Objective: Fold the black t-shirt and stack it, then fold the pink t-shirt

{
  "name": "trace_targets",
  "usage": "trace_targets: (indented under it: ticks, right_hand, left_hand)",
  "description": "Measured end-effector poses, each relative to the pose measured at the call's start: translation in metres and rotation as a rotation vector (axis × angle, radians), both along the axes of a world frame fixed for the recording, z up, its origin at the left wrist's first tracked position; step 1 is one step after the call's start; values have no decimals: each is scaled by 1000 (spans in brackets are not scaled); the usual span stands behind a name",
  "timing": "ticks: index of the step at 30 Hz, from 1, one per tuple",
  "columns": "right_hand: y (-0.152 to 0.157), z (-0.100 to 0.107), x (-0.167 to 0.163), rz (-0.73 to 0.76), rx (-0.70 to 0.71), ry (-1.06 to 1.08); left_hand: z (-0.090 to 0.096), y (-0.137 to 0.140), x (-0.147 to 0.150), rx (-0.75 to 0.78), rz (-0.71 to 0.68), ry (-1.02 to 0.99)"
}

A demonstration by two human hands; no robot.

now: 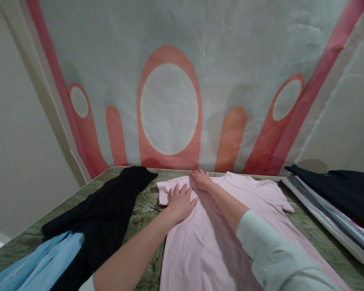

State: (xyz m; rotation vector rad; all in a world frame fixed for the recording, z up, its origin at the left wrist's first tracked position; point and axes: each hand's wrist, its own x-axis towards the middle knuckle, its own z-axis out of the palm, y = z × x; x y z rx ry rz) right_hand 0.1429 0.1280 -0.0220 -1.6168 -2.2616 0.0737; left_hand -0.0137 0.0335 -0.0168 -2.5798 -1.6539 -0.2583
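Observation:
A pink short-sleeved T-shirt (212, 246) lies spread over the table, its collar end toward the wall and its lower part running out of view at the bottom. My left hand (181, 203) rests on the shirt near its left sleeve, fingers stretched and apart. Farther up, my right hand (201, 180) lies on the left shoulder area, palm down with the fingers extended. Neither hand has cloth gathered in it. The right forearm crosses above the shirt and casts a shadow on it.
On the left a crumpled black garment (109, 214) lies partly over a light blue one (45, 258). A stack of folded clothes (336, 210), black on top, sits at the right. The wood-patterned table (148, 202) meets a wall covering (170, 24) with red-orange shapes.

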Motion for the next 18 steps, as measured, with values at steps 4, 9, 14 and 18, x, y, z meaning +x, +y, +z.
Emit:
trace_targets:
  ticks: [4,9,14,18]
  right_hand:
    - [15,-4,19,-178,-5,54]
    - [28,-7,33,-261,-49,111]
    - [34,-7,24,-275,-47,135]
    - [28,-10,16,-301,23,147]
  left_hand:
    - [14,18,-13,34,35,-71]
    - [22,52,-48,168,327,-188]
    - [11,57,-65,116,420,-201]
    - [7,61,-66,110,308,-265]
